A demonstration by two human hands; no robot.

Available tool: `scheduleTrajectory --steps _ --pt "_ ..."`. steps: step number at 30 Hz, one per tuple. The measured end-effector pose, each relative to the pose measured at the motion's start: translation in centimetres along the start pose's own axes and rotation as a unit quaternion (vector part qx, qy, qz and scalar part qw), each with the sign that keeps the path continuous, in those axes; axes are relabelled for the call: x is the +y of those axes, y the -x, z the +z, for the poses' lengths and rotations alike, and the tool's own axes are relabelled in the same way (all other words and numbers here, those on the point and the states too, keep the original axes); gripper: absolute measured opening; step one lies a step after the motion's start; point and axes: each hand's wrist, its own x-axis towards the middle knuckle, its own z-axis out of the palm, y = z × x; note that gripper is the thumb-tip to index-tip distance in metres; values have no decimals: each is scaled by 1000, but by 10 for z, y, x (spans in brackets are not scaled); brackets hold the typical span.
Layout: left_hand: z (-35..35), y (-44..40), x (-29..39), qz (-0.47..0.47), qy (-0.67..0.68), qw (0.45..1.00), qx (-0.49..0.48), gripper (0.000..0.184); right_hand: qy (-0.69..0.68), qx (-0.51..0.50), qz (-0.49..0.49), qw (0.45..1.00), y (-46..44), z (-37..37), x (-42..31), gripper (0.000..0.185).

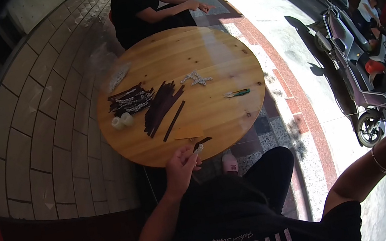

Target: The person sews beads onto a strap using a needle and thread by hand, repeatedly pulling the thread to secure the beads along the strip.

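dark strip [205, 140] — slim, slanted | silvery beads [199, 148] — clustered against it | both in left grip [182, 166]

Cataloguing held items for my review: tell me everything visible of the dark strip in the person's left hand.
The dark strip looks narrow, flat and brown-black, perhaps fabric. The left hand pinches it; one end slants out beyond the grip, seen against the round wooden table close to its near edge. Pale, shiny bead-like pieces show beside it; whether they are attached is too small to tell. The rest is hidden.
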Motion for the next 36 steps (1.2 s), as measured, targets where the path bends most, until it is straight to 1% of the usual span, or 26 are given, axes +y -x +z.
scheduleTrajectory --steps 1,2,3,4,5,6,7,8,9,10,11,12,13,14,15,16,18,19,21,22,24,25,29,30,33,36 --pt "1 0 1 -12 25 1000 0 20 -55 -73 12 996 4 7 -1 13" --pt "0 0 1 -13 26 1000 0 20 -55 -74 13 996 -1 -8 -3 13" --pt "-2 0 1 -40 41 998 -21 22 -39 -91 6 995 -9 -35 -6 16" --pt "-4 0 1 -67 57 995 -41 24 -31 -100 3 995 -6 -44 -5 18" --pt "-5 1 3 -68 57 995 -40 24 -23 -108 0 994 -3 -52 -4 20" --pt "-5 2 5 -86 75 993 -41 24 84 -112 -29 990 9 -49 -1 20" --pt "-4 2 7 -102 93 990 -42 24 190 -116 -58 973 24 -44 3 19" --pt "-4 3 8 -103 93 989 -43 24 293 -117 -86 945 41 -36 7 19" --pt "-4 3 9 -102 110 988 -48 24 393 -117 -114 905 60 -28 12 19" --pt "-3 3 10 -100 128 985 -53 24 488 -116 -140 853 78 -19 16 19" --pt "-3 4 11 -100 128 985 -55 24 280 -134 56 949 98 -7 20 16" --pt "-2 4 13 -103 130 984 -57 23 46 -139 247 958 122 7 25 14" --pt "-1 5 14 -107 132 984 -58 22 121 -149 336 922 147 15 29 11" --pt "0 6 15 -107 132 984 -59 22 159 -214 402 876 171 21 35 11" --pt "1 7 17 -104 133 983 -66 22 144 -300 437 836 197 22 45 10" --pt "3 8 18 -101 135 983 -73 21 132 -389 445 796 216 27 54 10" --pt "6 10 21 -103 130 984 -71 21 132 -451 402 786 256 38 70 11" --pt "7 12 23 -106 126 984 -70 20 131 -450 402 786 268 42 74 11" --pt "10 14 23 -98 112 986 -72 20 79 -388 492 775 283 50 78 12" --pt "12 16 22 -91 99 988 -76 20 79 -388 493 775 283 53 78 12" --pt "13 18 23 -80 83 990 -77 21 125 -442 507 730 280 60 81 16" --pt "14 18 23 -67 66 992 -77 22 127 -441 508 729 280 61 83 16" --pt "12 19 21 -80 84 990 -83 23 148 -457 478 736 286 58 91 15" --pt "12 18 22 -92 94 988 -84 24 159 -461 467 738 288 57 93 14" --pt "11 17 19 -119 119 982 -89 24 146 -449 484 737 290 57 94 14" --pt "12 16 17 -147 137 976 -89 24 144 -445 480 742 295 52 98 14"
